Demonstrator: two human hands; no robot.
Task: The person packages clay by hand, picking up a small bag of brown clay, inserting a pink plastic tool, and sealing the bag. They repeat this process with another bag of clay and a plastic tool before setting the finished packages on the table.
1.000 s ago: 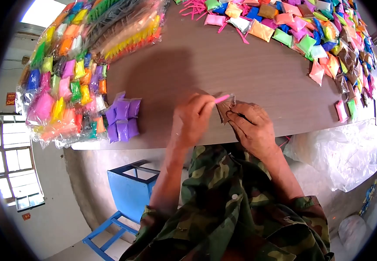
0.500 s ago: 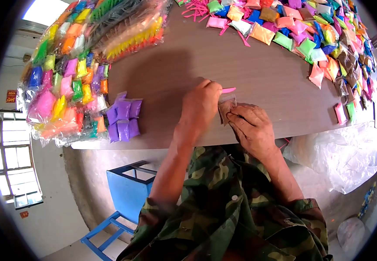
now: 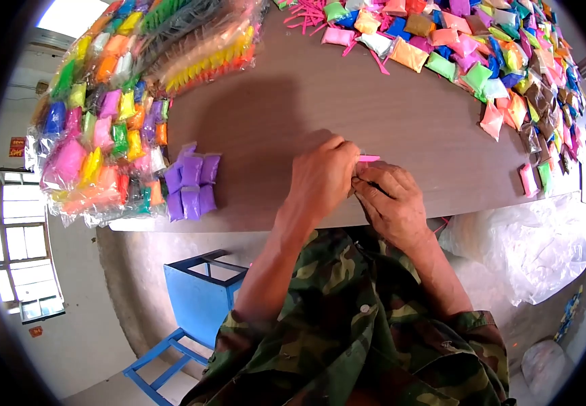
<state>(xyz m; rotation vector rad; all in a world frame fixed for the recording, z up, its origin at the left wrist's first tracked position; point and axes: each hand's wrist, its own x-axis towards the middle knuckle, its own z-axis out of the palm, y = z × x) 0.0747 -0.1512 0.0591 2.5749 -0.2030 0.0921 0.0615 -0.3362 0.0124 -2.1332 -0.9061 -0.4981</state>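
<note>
My left hand (image 3: 323, 174) is closed, with a narrow pink plastic strip (image 3: 368, 158) sticking out past its fingertips to the right. Fingers and thumb of my right hand (image 3: 395, 201) pinch a small clear packet with brown contents, now almost wholly covered by the hands. The two hands meet just above the table (image 3: 252, 155), close to its front edge. To their left lies a cluster of purple packets (image 3: 192, 181).
Large clear bags of colourful packets (image 3: 113, 135) cover the table's left side. A heap of loose packets (image 3: 482, 54) spreads over the back right, beside pink strips (image 3: 308, 15). A blue stool (image 3: 201, 294) and a clear plastic bag (image 3: 519, 243) are below the front edge.
My left hand has moved right and slightly down with the pink strip, up against my right fingers. The brown packet, plainly visible before, is now mostly hidden. My right hand has barely moved.
</note>
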